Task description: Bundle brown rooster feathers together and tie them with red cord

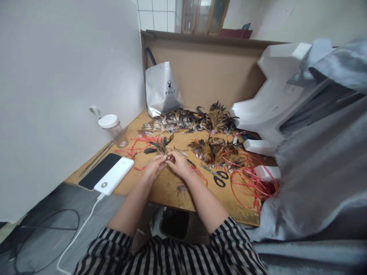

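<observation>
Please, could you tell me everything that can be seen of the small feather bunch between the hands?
The feather bunch is small and loose, made of slender feathers, some brown, others nearly black with a greenish tint. It fans out beyond the fingertips, pointing away from the person. The left hand and right hand pinch its near end over the yellowish-brown table. The fingers hide whether anything ties it.
</observation>
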The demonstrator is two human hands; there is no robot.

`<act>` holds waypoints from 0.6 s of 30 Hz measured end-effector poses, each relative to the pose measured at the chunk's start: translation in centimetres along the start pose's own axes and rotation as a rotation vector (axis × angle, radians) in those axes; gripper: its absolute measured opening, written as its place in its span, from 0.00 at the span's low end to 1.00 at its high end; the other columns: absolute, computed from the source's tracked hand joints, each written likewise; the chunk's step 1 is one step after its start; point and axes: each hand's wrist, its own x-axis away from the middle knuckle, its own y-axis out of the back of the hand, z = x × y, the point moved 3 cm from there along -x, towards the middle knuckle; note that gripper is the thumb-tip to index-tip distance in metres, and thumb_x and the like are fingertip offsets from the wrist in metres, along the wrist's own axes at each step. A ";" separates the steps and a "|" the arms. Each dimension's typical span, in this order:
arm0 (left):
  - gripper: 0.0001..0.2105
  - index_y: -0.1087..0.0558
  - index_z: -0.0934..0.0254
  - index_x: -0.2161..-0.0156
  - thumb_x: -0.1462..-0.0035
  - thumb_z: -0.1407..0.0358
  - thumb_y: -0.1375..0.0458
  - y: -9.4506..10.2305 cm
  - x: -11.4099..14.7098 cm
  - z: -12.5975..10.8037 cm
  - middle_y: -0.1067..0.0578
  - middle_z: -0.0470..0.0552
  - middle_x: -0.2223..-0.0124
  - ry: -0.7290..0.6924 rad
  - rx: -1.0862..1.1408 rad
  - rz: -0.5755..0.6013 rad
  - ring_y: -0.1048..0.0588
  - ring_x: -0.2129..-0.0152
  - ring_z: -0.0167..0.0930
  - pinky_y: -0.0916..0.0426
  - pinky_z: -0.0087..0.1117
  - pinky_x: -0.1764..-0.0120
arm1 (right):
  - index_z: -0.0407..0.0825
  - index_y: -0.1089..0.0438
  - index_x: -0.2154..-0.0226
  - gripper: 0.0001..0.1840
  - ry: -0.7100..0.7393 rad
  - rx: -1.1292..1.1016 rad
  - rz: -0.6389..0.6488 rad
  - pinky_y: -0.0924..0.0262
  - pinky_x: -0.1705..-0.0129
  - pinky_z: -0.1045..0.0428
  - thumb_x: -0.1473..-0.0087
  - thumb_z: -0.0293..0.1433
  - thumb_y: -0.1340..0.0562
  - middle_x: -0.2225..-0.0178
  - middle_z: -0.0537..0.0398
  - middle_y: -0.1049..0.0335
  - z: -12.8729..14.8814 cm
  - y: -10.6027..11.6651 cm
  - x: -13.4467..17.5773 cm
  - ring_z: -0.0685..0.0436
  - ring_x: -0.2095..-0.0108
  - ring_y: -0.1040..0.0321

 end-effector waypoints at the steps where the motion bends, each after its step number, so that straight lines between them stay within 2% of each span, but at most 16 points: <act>1: 0.09 0.29 0.69 0.70 0.60 0.70 0.37 -0.1 0.0 0.0 0.25 0.50 0.71 0.021 0.012 -0.005 0.27 0.75 0.24 0.34 0.23 0.69 | 0.48 0.36 0.66 0.09 0.008 0.025 -0.004 0.45 0.64 0.54 0.55 0.26 0.42 0.70 0.55 0.36 0.0 0.0 0.0 0.49 0.68 0.39; 9: 0.09 0.28 0.69 0.71 0.61 0.70 0.36 -0.3 0.3 -0.1 0.25 0.50 0.71 0.078 -0.001 0.015 0.27 0.75 0.24 0.35 0.25 0.68 | 0.49 0.37 0.66 0.08 0.027 0.098 0.012 0.45 0.64 0.53 0.53 0.28 0.43 0.70 0.55 0.35 -0.5 -0.1 0.0 0.48 0.68 0.39; 18: 0.09 0.29 0.69 0.73 0.63 0.67 0.35 -0.1 0.3 0.2 0.26 0.47 0.74 -0.039 0.003 -0.011 0.29 0.77 0.22 0.35 0.22 0.71 | 0.48 0.34 0.68 0.06 0.031 0.046 -0.043 0.44 0.66 0.54 0.53 0.29 0.43 0.71 0.54 0.34 -0.6 0.3 0.0 0.49 0.70 0.39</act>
